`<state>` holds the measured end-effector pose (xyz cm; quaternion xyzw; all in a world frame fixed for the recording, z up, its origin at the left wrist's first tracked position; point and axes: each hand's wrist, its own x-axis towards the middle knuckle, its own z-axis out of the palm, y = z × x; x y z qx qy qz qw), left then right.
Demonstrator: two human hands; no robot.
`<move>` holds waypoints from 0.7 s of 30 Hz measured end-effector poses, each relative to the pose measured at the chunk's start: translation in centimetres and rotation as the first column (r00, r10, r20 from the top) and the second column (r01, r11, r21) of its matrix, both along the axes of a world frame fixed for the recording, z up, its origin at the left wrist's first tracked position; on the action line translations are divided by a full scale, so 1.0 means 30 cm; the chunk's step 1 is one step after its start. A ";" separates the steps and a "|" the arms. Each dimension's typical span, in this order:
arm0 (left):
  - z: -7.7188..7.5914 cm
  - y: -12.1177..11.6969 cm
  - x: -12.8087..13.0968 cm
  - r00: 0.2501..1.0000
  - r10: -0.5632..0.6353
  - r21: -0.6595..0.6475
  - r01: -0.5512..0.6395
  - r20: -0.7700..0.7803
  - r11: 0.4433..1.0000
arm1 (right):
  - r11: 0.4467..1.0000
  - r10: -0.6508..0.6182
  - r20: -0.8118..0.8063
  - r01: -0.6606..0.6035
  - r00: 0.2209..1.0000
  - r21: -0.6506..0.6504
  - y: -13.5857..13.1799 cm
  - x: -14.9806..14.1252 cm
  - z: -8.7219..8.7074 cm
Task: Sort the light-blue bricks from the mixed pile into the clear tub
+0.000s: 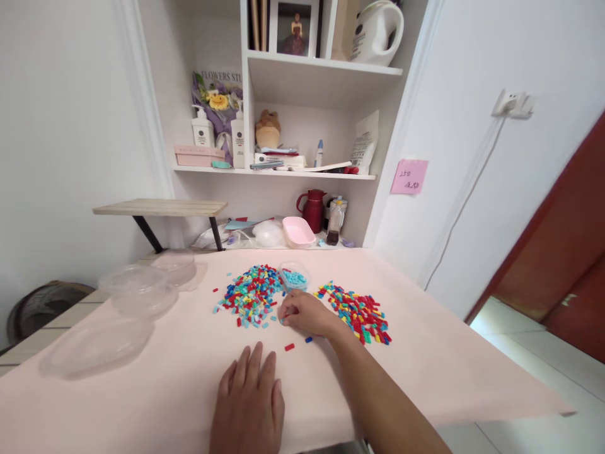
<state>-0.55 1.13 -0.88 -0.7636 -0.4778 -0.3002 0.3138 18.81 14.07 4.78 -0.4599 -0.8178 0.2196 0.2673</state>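
My left hand [249,403] lies flat on the pink tabletop [326,391], fingers stretched out and nothing held. Between two heaps of small plastic bricks, my right hand [305,312] has its thumb and fingers pinched together. A bit of a light-blue brick [282,320] shows at the fingertips, mostly hidden. To the left spreads a mixed-colour brick heap [255,293]; on the right is a mostly red, yellow and blue heap [362,312]. Just beyond my right hand stands a clear container [293,276] with light-blue bricks in it. A red brick [289,347] and a dark-blue brick [309,340] lie apart nearby.
Several clear plastic containers [137,290] and a clear lid [97,347] sit at the table's left. Behind the table are a small wooden stand [161,207], a pink tray [299,232], a red jug [313,211] and a bottle [335,224], below white shelves [326,63].
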 end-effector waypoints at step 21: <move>0.014 -0.011 0.002 1.000 0.012 0.003 -0.011 -0.027 1.000 | 0.969 -0.185 -0.500 0.243 0.846 0.053 0.017 0.032 0.034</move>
